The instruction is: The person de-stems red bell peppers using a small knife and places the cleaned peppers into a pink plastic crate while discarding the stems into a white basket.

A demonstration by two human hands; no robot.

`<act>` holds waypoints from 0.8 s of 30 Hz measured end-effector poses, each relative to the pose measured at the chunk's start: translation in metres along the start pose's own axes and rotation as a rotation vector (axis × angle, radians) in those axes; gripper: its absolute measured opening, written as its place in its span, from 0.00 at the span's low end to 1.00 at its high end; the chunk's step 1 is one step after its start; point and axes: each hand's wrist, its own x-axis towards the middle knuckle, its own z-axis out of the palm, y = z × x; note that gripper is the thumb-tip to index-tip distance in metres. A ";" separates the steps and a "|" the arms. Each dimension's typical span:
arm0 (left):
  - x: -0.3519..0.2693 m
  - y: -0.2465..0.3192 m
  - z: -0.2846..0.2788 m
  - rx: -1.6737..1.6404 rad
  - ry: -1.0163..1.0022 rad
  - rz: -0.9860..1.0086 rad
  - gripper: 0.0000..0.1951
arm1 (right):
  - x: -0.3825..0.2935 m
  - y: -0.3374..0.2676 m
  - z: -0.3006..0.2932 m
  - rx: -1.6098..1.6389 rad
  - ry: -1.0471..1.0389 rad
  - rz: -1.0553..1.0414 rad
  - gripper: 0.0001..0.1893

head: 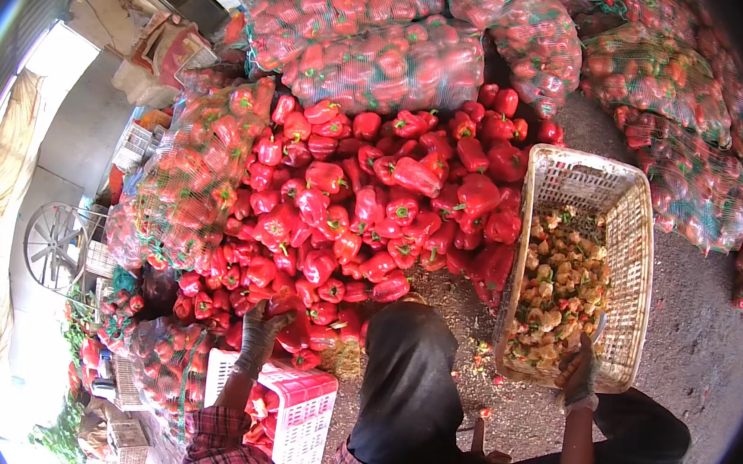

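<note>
My left hand (260, 334), in a greyish work glove, grips a red bell pepper (294, 333) at the near edge of a large heap of red bell peppers (353, 210). Just below that hand stands a pink and white plastic crate (307, 397) with red peppers inside. My right hand (578, 374), also gloved, holds a small tool with a metal blade (599, 326), perhaps a knife; its handle is hidden in my fingers. This hand is over the near end of a dirty white plastic basket (635, 284), which contains many cut-out pepper cores (560, 290).
Mesh sacks full of peppers (388, 62) border the heap at the back, with another sack (196, 168) at left. More sacks (687, 155) lie at right. Scraps dot the concrete floor (691, 330) between my legs. A large fan (56, 247) stands at far left.
</note>
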 end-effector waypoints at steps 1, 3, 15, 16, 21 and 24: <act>-0.003 -0.005 0.001 -0.106 -0.002 -0.054 0.14 | -0.001 0.000 0.001 -0.002 0.015 -0.047 0.19; -0.010 -0.015 -0.002 -0.313 0.002 -0.163 0.14 | 0.006 0.004 -0.006 -0.005 0.028 -0.073 0.19; -0.111 -0.034 -0.164 1.403 0.133 -0.162 0.24 | 0.006 0.008 0.003 -0.089 -0.024 -0.115 0.19; -0.112 -0.065 -0.174 1.534 0.184 -0.019 0.30 | 0.008 0.010 0.006 -0.102 -0.009 -0.106 0.20; -0.039 -0.195 -0.032 0.657 -0.093 -0.065 0.28 | 0.014 0.013 0.005 -0.249 -0.041 -0.054 0.19; -0.006 -0.247 0.096 0.911 -0.307 -0.122 0.40 | 0.000 0.004 0.017 -0.319 0.003 -0.034 0.18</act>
